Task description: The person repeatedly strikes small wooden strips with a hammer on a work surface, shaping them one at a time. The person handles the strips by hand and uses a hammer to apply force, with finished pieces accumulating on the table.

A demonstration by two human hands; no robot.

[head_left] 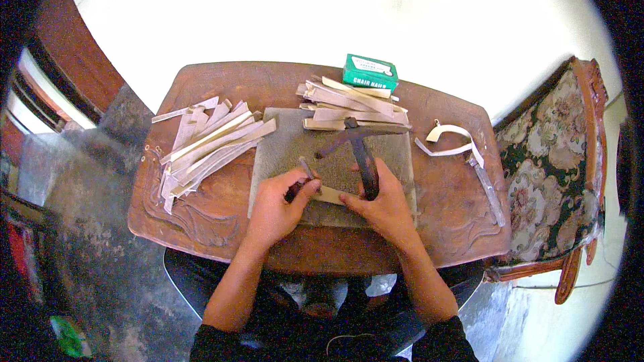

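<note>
My left hand (pixel 278 204) is closed around a short dark rod-like tool (pixel 306 168), whose end sticks up past the fingers; its exact kind is hard to see. In my right hand (pixel 382 204) is a hammer (pixel 363 154) with a dark handle and a long, narrow, slightly curved head, raised over the mat. Between the hands runs a pale flat strip (pixel 330 196); my right thumb touches one end, and the other end goes under my left fingers. Beneath both hands lies a worn grey square mat (pixel 288 141).
The carved wooden table (pixel 282 248) bears a fanned pile of strips (pixel 215 144) at left and another pile (pixel 352 104) at the back. Beyond it stands a green box (pixel 370 72). At right lie a curled pale strip (pixel 459 137) and a grey-handled tool (pixel 489 194), near a floral chair (pixel 550 167).
</note>
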